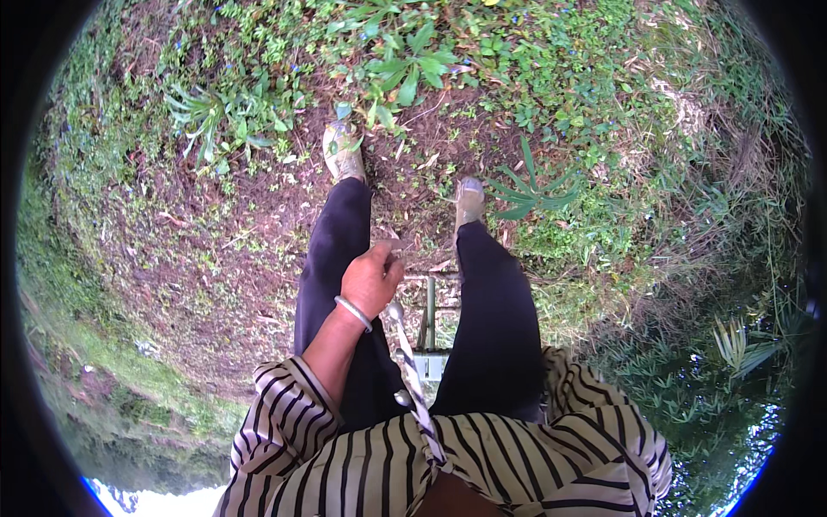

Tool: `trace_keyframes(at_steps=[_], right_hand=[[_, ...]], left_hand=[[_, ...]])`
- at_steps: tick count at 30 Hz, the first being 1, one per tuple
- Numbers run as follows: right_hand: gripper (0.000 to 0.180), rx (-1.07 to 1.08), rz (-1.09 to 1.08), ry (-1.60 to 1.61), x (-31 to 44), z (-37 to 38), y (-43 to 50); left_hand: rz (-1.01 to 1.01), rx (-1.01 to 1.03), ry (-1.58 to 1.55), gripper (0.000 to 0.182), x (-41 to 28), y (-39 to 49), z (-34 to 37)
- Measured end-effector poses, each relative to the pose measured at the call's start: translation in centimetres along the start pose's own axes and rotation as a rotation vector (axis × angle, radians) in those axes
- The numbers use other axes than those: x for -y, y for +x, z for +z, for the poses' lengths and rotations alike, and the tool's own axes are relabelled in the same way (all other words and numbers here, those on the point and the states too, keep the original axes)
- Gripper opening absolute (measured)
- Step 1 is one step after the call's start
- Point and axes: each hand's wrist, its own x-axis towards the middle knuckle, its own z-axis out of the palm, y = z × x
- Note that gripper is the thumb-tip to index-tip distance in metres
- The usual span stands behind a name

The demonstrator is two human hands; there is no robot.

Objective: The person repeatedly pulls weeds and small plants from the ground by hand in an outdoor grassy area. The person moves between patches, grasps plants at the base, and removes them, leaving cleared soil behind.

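Note:
My left hand (373,278), a bangle at its wrist, is raised over my left thigh in dark trousers (334,258). Its fingers are curled, and a small thin flat thing (395,244) shows at the fingertips; what it is I cannot tell. My right hand is out of view; only the striped sleeve (591,391) on that side shows. Between my legs stands part of a green-framed seat (431,313). A striped fabric tie (413,378) hangs from the front of my shirt. My shoes (342,152) rest on bare soil among weeds.
Leafy weeds (413,64) grow beyond my feet. A low plant with long narrow leaves (533,187) stands beside my right shoe. Dry grass (685,116) and denser foliage (698,388) lie at the right. Soil with litter (213,278) spreads at the left.

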Motion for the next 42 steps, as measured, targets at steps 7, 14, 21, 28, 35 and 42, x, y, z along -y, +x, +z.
trace_keyframes(at_steps=[7,14,21,28,35,42], right_hand=[[0.024,0.062,0.091,-0.232,-2.8,-1.9,1.7],[0.023,0.169,0.096,-0.417,-8.8,-2.4,5.5],[0.023,0.251,0.072,-0.498,-13.6,-2.1,7.0],[0.022,0.302,0.045,-0.546,-15.8,-2.0,7.7],[0.022,0.36,0.023,-0.604,-17.7,-2.2,7.5],[0.022,0.391,-0.028,-0.703,-14.9,-6.4,7.9]], left_hand=[[-0.089,-0.021,-0.162,0.023,-1.6,2.3,-2.1],[-0.045,-0.11,-0.212,0.026,-3.9,5.0,0.1],[-0.124,-0.084,-0.239,0.029,-5.0,6.1,4.1],[-0.102,-0.079,-0.195,0.026,-5.7,7.0,5.7],[-0.113,-0.064,-0.227,0.026,-6.1,7.4,5.5],[-0.075,-0.162,-0.221,0.031,-5.5,9.1,2.1]])
